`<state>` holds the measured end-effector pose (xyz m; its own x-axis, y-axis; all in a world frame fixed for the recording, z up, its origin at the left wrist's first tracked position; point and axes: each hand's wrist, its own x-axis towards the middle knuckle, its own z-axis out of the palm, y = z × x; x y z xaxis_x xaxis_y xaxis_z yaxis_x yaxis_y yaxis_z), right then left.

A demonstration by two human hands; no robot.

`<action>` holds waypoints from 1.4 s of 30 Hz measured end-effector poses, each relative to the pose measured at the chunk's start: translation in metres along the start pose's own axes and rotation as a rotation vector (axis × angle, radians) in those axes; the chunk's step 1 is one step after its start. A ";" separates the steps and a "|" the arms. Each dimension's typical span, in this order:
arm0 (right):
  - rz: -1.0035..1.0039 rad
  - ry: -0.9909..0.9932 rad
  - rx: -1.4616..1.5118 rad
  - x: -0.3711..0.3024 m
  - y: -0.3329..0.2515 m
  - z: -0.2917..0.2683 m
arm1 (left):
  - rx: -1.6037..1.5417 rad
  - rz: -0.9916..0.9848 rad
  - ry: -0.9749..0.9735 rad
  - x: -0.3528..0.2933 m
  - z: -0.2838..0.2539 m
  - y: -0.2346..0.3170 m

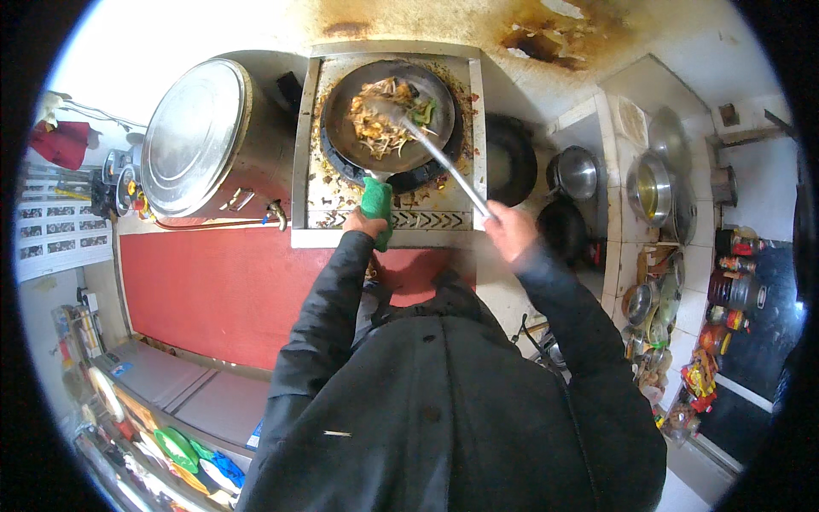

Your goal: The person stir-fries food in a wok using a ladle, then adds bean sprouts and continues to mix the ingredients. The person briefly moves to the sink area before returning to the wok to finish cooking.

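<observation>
A dark wok (343, 141) sits over the burner of a grease-spattered stove (311, 192). Inside it lies browned food (373, 135) with pale strips and some green leaf. My left hand (365, 224) is closed round a green cloth (376, 205) wrapped over the wok's handle. My right hand (510, 230) grips the end of a long-handled metal ladle (444, 160), slightly smeared by motion. The ladle's head reaches into the food; its exact shape is blurred.
A big lidded metal pot (194, 141) stands left of the stove. To the right are a dark pan (509, 158), a metal bowl (577, 173) and a bowl of yellowish liquid (650, 189). Jars and packets (735, 290) line the far right. A red surface (213, 290) lies below the big pot.
</observation>
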<state>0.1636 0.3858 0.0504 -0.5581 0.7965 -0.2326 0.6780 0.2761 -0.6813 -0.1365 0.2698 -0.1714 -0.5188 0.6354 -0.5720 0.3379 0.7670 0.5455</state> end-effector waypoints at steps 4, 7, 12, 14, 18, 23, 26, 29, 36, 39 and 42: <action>-0.016 0.190 -0.139 0.049 0.014 -0.016 | 0.025 0.006 -0.010 -0.007 -0.006 0.017; 0.038 0.125 -0.124 0.092 0.018 0.011 | 0.030 0.010 -0.035 -0.008 -0.007 0.020; -0.170 -0.098 -0.571 0.072 -0.023 -0.030 | -0.034 0.099 -0.006 0.018 0.017 -0.025; -0.248 -0.169 -0.744 0.063 -0.029 -0.062 | -0.016 0.103 0.010 0.035 0.027 -0.044; -0.299 -0.179 -0.856 0.030 -0.039 -0.149 | 0.065 0.042 0.067 0.022 0.018 -0.020; -0.439 -0.333 -0.789 0.057 -0.050 -0.204 | -0.002 0.076 0.100 0.031 0.023 -0.038; -0.426 -0.298 -0.781 0.102 -0.028 -0.162 | -0.013 0.058 0.106 0.025 0.022 -0.028; -0.398 -0.173 -0.490 0.086 0.010 -0.158 | -0.067 0.081 0.133 0.019 0.024 -0.030; -0.105 0.128 -0.131 0.060 0.100 0.005 | -0.153 0.020 0.040 0.007 0.029 -0.002; 0.478 -0.260 0.811 0.033 0.019 0.026 | -0.132 -0.021 0.069 0.005 0.035 -0.010; 0.459 -0.234 0.800 0.004 0.004 0.017 | -0.004 -0.015 0.104 0.000 0.028 0.009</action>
<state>0.1556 0.3808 0.0352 -0.4591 0.5839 -0.6696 0.3748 -0.5560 -0.7419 -0.1117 0.2797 -0.1833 -0.6028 0.6105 -0.5137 0.3259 0.7761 0.5399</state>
